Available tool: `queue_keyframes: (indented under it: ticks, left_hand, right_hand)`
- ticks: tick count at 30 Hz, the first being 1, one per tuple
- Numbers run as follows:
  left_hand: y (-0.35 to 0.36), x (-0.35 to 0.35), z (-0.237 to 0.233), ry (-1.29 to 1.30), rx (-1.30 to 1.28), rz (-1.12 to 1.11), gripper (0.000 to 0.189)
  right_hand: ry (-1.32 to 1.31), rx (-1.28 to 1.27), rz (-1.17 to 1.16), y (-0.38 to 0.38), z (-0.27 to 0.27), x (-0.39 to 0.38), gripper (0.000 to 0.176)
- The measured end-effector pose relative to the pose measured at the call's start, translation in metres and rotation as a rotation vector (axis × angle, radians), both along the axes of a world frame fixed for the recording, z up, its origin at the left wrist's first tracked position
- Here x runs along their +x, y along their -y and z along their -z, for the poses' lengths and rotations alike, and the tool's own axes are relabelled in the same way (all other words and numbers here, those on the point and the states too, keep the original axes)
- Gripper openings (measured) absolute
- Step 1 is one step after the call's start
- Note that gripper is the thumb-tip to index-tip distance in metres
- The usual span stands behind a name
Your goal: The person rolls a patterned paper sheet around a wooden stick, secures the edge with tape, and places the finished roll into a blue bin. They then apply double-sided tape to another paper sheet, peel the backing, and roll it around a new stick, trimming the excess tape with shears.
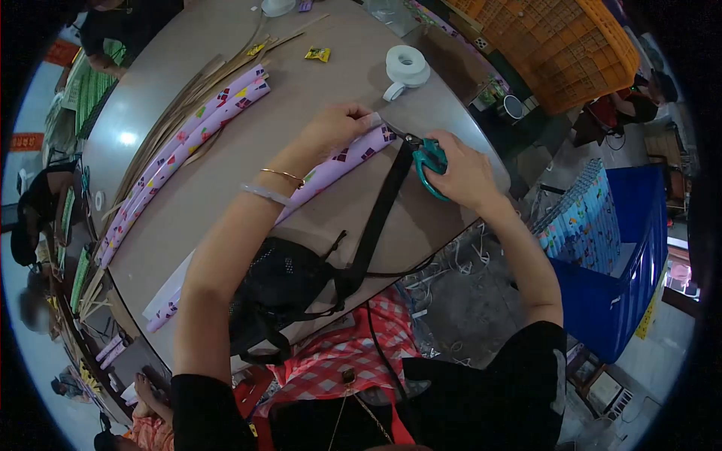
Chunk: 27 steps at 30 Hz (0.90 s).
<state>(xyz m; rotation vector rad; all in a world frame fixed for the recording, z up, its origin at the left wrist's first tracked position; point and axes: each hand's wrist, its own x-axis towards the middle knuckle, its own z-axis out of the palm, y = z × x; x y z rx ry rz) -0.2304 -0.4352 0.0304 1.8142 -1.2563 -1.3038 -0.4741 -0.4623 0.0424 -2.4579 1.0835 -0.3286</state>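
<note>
My right hand [462,169] is wrapped around the handles of teal scissors [430,161], whose blades point left. At the blade tips lies the upper end of a slim pink roll [338,167] with a dark red pattern. My left hand [338,131] is closed over that end, with a small white piece [372,119] at its fingertips. The roll runs down under my left forearm. A black strap [383,214] crosses the table below the scissors, joined to a black mesh bag [282,274] at the front edge.
Two more patterned rolls [192,139] lie at the left beside thin brown strips [162,124]. White tape rolls [407,66] and a yellow wrapper [318,54] are farther back. An orange crate [556,45] stands beyond the table, a blue bin [602,301] at right. Another person [124,34] is far left.
</note>
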Motion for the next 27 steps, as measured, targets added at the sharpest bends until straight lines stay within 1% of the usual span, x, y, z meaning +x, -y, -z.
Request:
queue_keyframes:
  ticks: [2,3,5,8,12,14,18,21,24,27]
  left_hand:
    - [0.003,0.006,0.014,-0.144,-0.023,0.008,0.023]
    - [0.002,0.005,0.007,-0.141,-0.021,0.008,0.023]
    - [0.001,0.005,-0.007,-0.184,0.166,0.010,0.029]
    - [-0.007,-0.002,-0.028,-0.205,0.155,-0.019,0.029]
    - [0.000,0.006,-0.002,-0.142,0.133,0.007,0.028]
    - [0.002,0.007,0.002,-0.188,0.134,0.021,0.028]
    - [0.001,0.006,-0.004,-0.203,0.177,0.007,0.029]
    - [0.001,0.004,-0.006,-0.166,0.133,0.041,0.030]
    - [0.000,0.002,-0.007,-0.133,0.137,-0.023,0.030]
    - [0.001,0.003,-0.004,-0.190,0.147,-0.006,0.029]
  right_hand:
    - [-0.020,0.006,0.012,-0.003,-0.006,-0.001,0.045]
    - [-0.043,0.011,0.023,-0.004,-0.007,-0.001,0.045]
    - [-0.031,-0.009,0.021,-0.005,-0.005,-0.003,0.044]
    - [-0.018,-0.028,0.011,-0.005,-0.004,-0.001,0.042]
    - [-0.009,-0.068,-0.012,-0.002,-0.001,0.000,0.040]
    - [-0.039,-0.075,-0.019,0.000,-0.003,0.000,0.040]
    - [-0.100,-0.116,-0.034,0.002,-0.016,0.002,0.038]
    - [-0.113,-0.126,-0.034,0.004,-0.015,0.003,0.037]
    - [-0.143,-0.179,-0.029,0.002,-0.021,0.005,0.037]
    - [-0.167,-0.165,-0.015,-0.002,-0.026,0.007,0.038]
